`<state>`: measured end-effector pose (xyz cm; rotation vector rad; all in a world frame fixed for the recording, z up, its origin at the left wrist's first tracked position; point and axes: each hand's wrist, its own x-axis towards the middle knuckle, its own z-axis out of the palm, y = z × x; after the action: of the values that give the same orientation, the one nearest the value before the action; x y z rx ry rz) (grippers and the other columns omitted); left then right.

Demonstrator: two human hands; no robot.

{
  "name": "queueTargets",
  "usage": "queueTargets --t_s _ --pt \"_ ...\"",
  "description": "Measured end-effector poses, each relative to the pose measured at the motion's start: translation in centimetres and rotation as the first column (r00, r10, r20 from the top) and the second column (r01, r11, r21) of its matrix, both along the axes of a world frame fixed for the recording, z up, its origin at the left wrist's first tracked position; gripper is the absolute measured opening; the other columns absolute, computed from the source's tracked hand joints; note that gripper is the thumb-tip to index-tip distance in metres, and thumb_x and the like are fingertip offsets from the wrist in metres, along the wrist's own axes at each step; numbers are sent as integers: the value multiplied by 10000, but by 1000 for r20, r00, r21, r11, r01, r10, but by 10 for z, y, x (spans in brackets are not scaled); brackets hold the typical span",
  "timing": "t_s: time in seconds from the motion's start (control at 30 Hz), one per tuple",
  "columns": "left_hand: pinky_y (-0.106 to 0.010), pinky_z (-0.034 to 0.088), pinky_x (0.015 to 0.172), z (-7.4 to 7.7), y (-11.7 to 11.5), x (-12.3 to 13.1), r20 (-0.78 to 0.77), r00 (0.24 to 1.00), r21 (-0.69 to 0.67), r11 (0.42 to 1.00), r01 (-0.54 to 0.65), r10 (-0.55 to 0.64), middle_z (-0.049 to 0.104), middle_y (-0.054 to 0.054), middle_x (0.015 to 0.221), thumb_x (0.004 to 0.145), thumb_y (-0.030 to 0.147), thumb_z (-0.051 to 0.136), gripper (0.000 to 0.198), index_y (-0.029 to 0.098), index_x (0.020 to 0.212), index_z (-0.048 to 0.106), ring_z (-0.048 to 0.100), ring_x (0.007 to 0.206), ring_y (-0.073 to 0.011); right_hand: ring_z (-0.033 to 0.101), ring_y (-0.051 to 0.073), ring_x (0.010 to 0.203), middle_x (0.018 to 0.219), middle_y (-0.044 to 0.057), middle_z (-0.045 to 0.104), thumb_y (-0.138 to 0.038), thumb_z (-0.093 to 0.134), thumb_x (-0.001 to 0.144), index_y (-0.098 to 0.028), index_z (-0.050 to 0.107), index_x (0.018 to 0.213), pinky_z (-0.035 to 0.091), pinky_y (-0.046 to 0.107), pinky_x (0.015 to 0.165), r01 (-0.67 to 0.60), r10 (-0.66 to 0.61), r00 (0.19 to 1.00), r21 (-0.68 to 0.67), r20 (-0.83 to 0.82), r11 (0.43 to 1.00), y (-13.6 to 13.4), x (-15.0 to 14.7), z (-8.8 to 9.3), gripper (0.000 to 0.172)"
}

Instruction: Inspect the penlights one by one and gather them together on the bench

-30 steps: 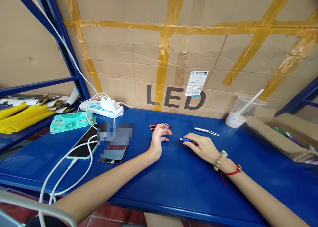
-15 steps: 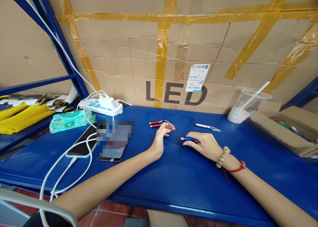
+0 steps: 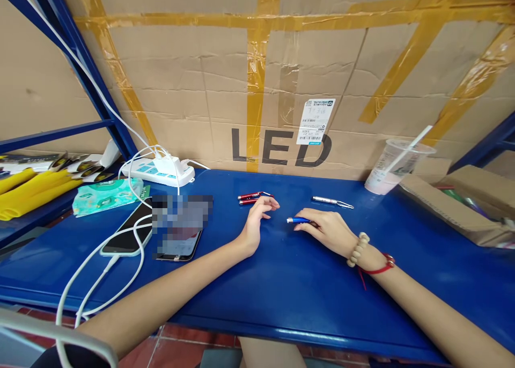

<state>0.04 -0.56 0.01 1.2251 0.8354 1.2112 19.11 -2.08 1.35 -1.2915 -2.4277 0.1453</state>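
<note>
My right hand, with a bead bracelet and a red cord at its wrist, grips a small blue penlight between thumb and fingers. The penlight's silver end points left and its other end is hidden by the hand. On its outer edge my left hand rests on the blue table, its fingers loosely bent and nothing in them. Just behind the left fingers lie two red penlights, partly covered by that hand. A silver penlight with a cord loop lies beyond my right hand.
Two phones and white cables lie at left, near a power strip and a green tissue pack. At right stand a plastic cup with a straw and an open cardboard box. A large taped carton rises behind.
The blue penlight has turned slightly in my right hand, and its silver end now shows more. My left hand stays in place on the table. The whole view has shifted a little.
</note>
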Motion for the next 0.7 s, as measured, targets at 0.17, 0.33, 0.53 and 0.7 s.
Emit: queueTargets --t_s 0.17,0.33,0.53,0.7 --pt "-263 359 734 0 0 -1 -14 1000 15 1000 19 -19 575 -48 932 682 281 381 207 188 761 548 513 954 -217 592 137 636 812 4 658 -543 359 886 -233 602 884 401 239 570 22 -22 1000 -1 21 1000 -1 0 1 394" --pt "-264 374 723 -1 2 -2 -15 1000 35 999 -9 10 582 -42 906 706 281 374 202 186 741 547 526 918 -202 614 153 741 962 17 653 -500 390 893 -248 579 1006 440 253 632 11 -11 1000 12 17 1000 -3 -2 0 335" --pt "-267 389 771 -3 -2 0 -337 935 212 976 -41 112 590 -16 882 731 184 465 98 195 783 548 533 877 -174 627 161 821 1074 32 608 -402 341 930 -273 512 1178 479 274 680 -13 13 998 -5 65 1000 -3 -3 -1 328" --pt "-281 409 815 -1 -8 1 -578 801 352 933 73 156 614 -2 949 739 84 493 196 213 869 562 528 915 -166 618 139 748 1084 29 579 -366 371 926 -289 475 1224 483 260 624 -73 76 994 -36 77 997 -3 -2 -3 325"
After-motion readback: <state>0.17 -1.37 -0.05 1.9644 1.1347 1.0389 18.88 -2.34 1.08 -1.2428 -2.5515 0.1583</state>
